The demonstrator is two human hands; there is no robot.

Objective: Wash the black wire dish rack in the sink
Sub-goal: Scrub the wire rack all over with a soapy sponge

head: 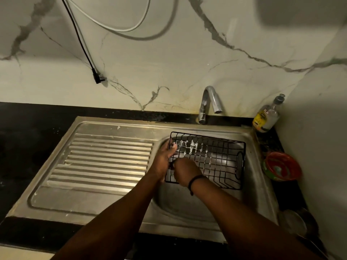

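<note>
The black wire dish rack (212,160) sits in the basin of the stainless steel sink (187,207), tilted with its open side toward the camera; its upper edge reaches the level of the sink rim. White foam clings to the wires in the upper left part of the rack. The left hand (165,162) grips the left end of the rack, fingers curled round the end wires. The right hand (185,170) is at the lower left corner of the rack, just beside the left hand, fingers curled against the wires; whether it holds a scrubber cannot be told. A dark band circles the right wrist. The ribbed drainboard (105,160) extends to the left of the basin. The chrome faucet (209,104) stands behind the basin, spout pointing down, no water visibly running. A clear bottle with a yellow label (266,115) stands in the corner to the right of the faucet. A red bowl (281,166) rests on the dark counter to the right of the sink. A black cable (82,44) hangs down the marble-pattern wall
</note>
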